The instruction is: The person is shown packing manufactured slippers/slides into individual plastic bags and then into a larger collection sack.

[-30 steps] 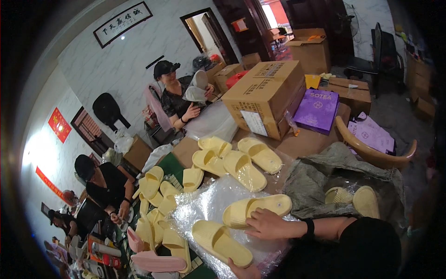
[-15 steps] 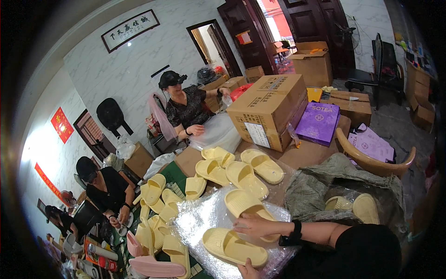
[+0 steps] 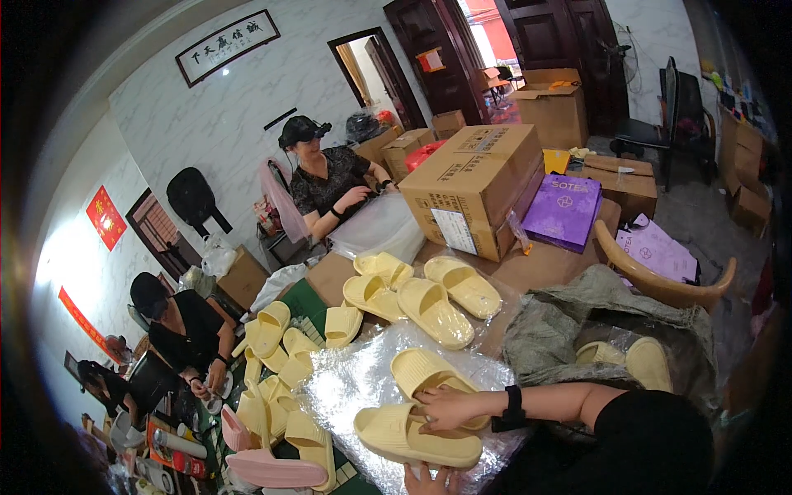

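Note:
Two pale yellow slide slippers lie side by side on a sheet of clear bubble wrap, toes to the left. My right hand reaches in from the right, wearing a dark wristband. Its fingers are in the far slipper and its thumb reaches into the near slipper, closed over their adjoining sides. At the lower edge my left hand has its fingers apart, just below the near slipper's side; part of it is cut off by the frame.
More yellow slippers lie beyond and to the left, with a pink slipper among them. A large carton and a purple bag stand behind. A grey-green sack holding slippers is at right. Co-workers sit across and left.
My right hand has shifted from the far slipper to span both, which now lie closer together. My left hand shows more fingers at the lower edge. The co-worker across has drawn an arm in.

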A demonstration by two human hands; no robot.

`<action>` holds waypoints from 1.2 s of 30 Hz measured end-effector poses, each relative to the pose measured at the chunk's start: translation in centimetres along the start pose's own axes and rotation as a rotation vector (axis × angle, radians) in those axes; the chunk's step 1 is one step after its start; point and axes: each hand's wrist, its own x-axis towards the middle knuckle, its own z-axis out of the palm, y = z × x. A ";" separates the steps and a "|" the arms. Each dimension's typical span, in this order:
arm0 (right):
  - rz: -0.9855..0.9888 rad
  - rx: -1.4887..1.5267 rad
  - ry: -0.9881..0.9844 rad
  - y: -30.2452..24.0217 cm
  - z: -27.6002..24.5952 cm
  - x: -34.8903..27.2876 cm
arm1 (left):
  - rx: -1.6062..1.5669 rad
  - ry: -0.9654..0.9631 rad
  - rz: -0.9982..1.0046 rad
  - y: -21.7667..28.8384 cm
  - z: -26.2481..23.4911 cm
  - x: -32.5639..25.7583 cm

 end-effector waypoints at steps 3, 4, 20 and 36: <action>0.015 0.045 0.152 1.2 1.6 0.4 | -0.058 0.066 0.024 0.8 0.2 0.1; 0.013 0.044 0.149 1.5 2.2 0.5 | -0.059 0.066 0.021 1.1 0.3 0.1; -0.320 1.046 -0.419 -1.2 -4.0 -8.9 | 0.164 0.363 0.050 -0.8 7.3 2.9; -0.728 1.141 -0.649 -0.7 -3.0 -9.7 | 0.549 0.174 0.150 -8.5 10.5 3.1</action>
